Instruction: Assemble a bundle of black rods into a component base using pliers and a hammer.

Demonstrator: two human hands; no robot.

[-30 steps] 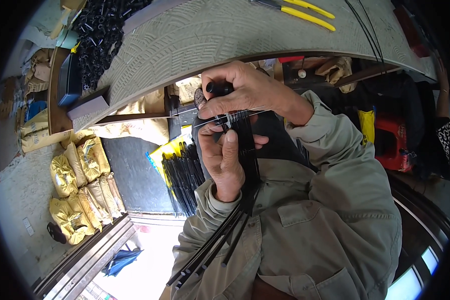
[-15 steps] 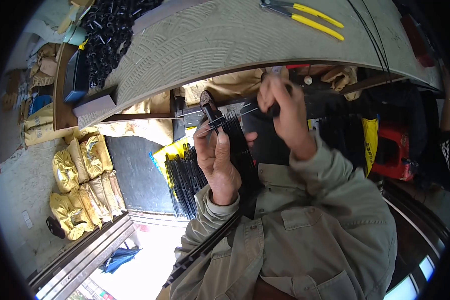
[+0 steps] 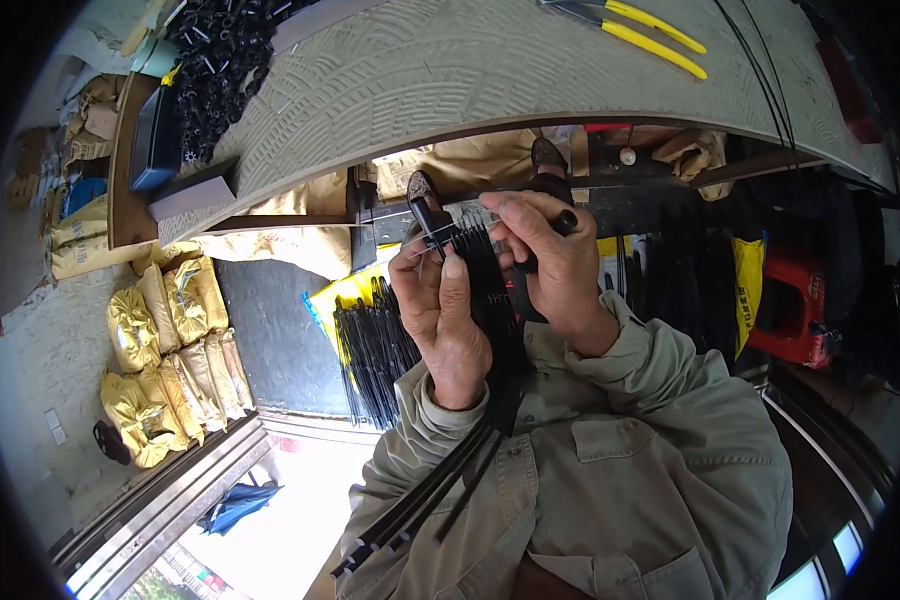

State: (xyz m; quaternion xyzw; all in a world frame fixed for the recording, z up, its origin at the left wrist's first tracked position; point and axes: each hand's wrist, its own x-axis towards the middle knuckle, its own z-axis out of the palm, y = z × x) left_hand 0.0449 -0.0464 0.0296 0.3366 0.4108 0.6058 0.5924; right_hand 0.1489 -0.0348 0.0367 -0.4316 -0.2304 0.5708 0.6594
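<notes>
My left hand (image 3: 438, 310) grips a bundle of long black strips (image 3: 490, 300) near its top end, thumb pressed along the front. The bundle runs down past my wrist and fans out over my sleeve. A thin pale wire (image 3: 438, 240) crosses the bundle's top. My right hand (image 3: 555, 270) is closed beside the bundle's upper end, its fingertips touching the strips at the wire. A short black handle (image 3: 566, 220) sticks out of this fist; what it belongs to is hidden.
A ribbed grey tabletop (image 3: 470, 80) lies ahead with yellow-handled pliers (image 3: 640, 25), a heap of small black parts (image 3: 220, 60) and a dark box (image 3: 155, 140). On the floor are yellow sacks (image 3: 160, 350), more black strips (image 3: 370, 345) and a red stool (image 3: 790, 300).
My right hand came off the bundle's top, swung right, and now sits lower beside it at the wire. My left hand has kept its hold on the bundle.
</notes>
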